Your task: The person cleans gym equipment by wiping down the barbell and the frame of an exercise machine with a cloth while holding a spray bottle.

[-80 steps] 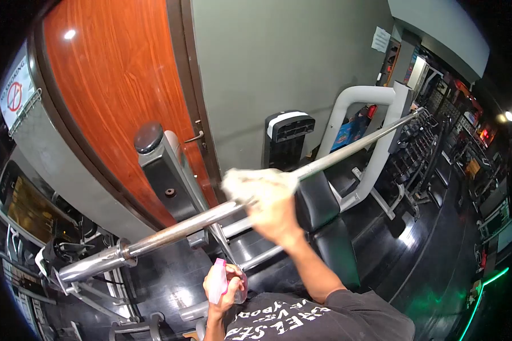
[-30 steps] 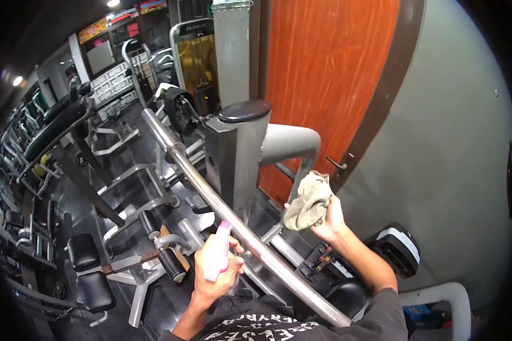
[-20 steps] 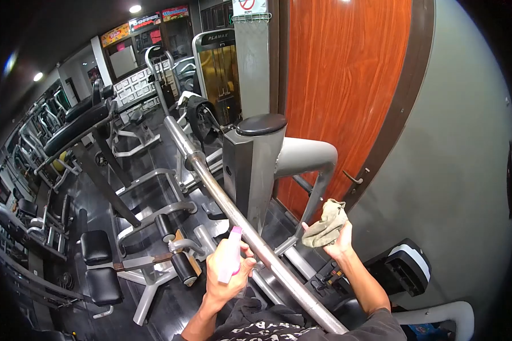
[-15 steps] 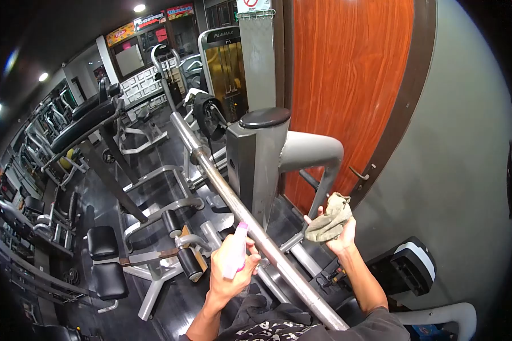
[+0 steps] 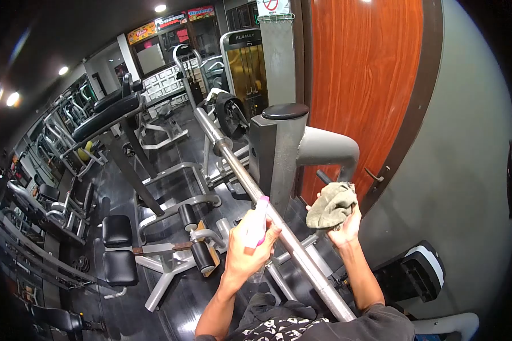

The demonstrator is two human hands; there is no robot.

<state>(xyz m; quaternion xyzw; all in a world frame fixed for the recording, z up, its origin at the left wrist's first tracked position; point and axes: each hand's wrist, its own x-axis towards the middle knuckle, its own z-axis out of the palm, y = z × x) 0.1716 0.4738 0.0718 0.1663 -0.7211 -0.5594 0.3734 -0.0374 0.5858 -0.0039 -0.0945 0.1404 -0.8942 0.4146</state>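
My left hand [image 5: 246, 245] is wrapped round a spray bottle [image 5: 258, 223] with a pink and white head; most of its body is hidden by the fingers and arm. The nozzle points up toward a long steel barbell [image 5: 290, 241] that slants across in front of me. My right hand [image 5: 346, 227] is to the right of the bar, palm up, with a crumpled olive-green cloth [image 5: 332, 207] in its grasp. Cloth and bar are apart.
A grey rack post [image 5: 273, 159] with a round black cap stands just beyond the bar. Behind it is a reddish wooden door [image 5: 364, 85]. A bench with black pads [image 5: 119, 267] is at the left, and several gym machines [image 5: 244, 62] stand farther back.
The view has turned slightly left, so the scene sits farther right. The cloth looks more bunched and spread over my right hand. Both hands keep their holds.
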